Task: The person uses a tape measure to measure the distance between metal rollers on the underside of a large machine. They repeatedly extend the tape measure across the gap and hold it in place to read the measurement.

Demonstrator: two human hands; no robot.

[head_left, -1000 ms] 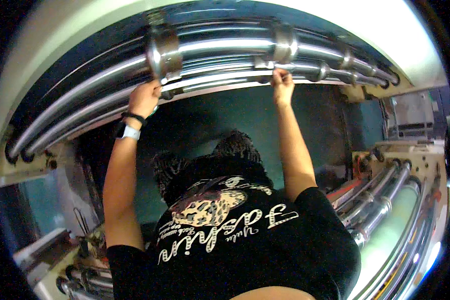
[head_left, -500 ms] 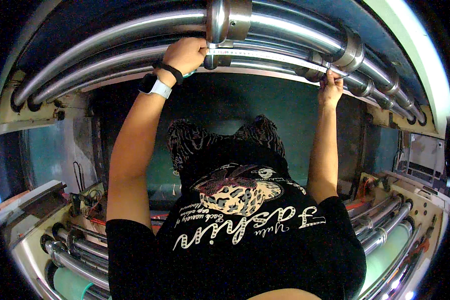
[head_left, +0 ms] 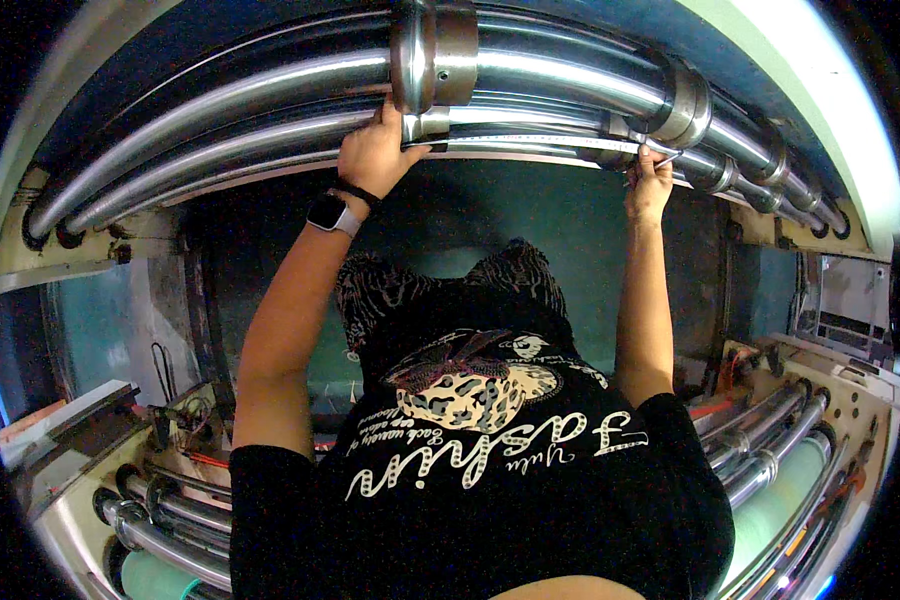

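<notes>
A pale tape measure (head_left: 530, 141) stretches sideways along the steel shafts between my two hands. At its left end is my left hand (head_left: 372, 158), its index finger up against a thick metal collar (head_left: 433, 60) and its thumb reaching right along the tape. The palm side of that hand is hidden, so the grip on the tape shows only in part. My right hand (head_left: 652, 185) pinches the other end, beside a smaller collar (head_left: 688, 100), and a short bit of tape pokes out past the fingers.
Long polished shafts (head_left: 240, 92) with several collars curve across the top, set in cream side frames (head_left: 30, 240). More rollers (head_left: 175, 535) lie behind me at the lower left and lower right (head_left: 770, 450). A dark green surface (head_left: 450, 200) lies below the shafts.
My left hand has turned and lowered slightly, with its index finger now raised to the collar and its thumb extended. The tape's left end has come down; my right hand has shifted slightly left.
</notes>
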